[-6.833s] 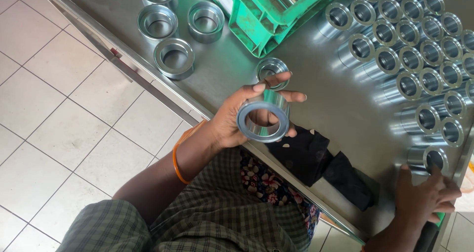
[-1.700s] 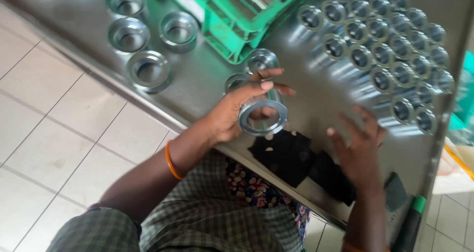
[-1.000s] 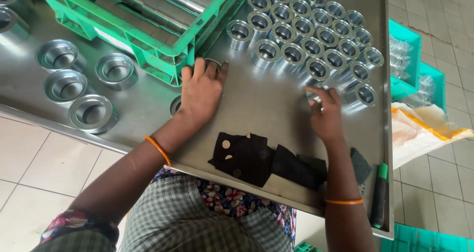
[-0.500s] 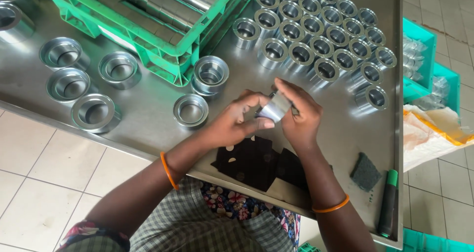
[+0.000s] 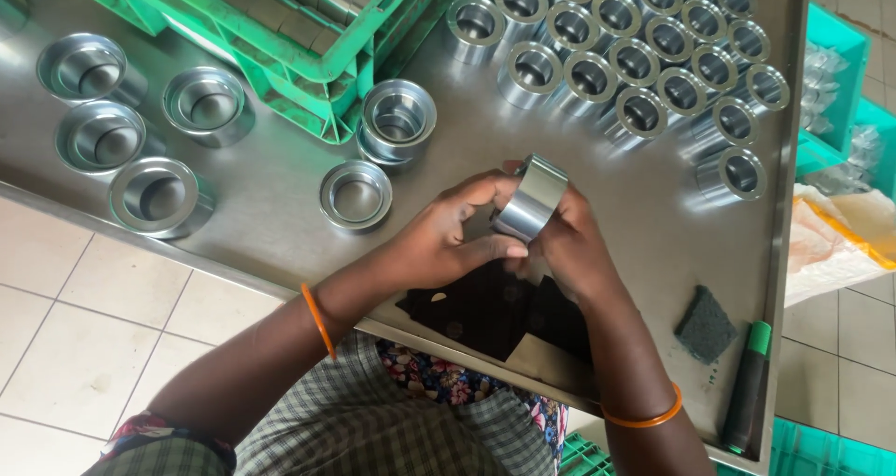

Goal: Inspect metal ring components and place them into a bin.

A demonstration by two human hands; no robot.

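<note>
Both of my hands hold one shiny metal sleeve (image 5: 532, 196) just above the steel table (image 5: 644, 205). My left hand (image 5: 439, 243) grips it from the left with thumb and fingers. My right hand (image 5: 569, 243) closes on it from the right and below. Black abrasive sheets (image 5: 476, 313) lie under my hands at the table's near edge. A flanged metal ring (image 5: 356, 194) sits on the table just left of my left hand, and a stack of two such rings (image 5: 398, 121) stands behind it.
Several metal sleeves (image 5: 644, 61) stand in rows at the back right. Flanged rings (image 5: 149, 196) sit at the left. A green crate (image 5: 280, 28) holds grey bars. A dark sponge (image 5: 705, 325) and a green-capped marker (image 5: 749, 383) lie near the right edge.
My right hand took a sleeve from the rows and brought it to the near edge; my left hand set its ring down and joined it. The sleeve is now tilted between both hands.
</note>
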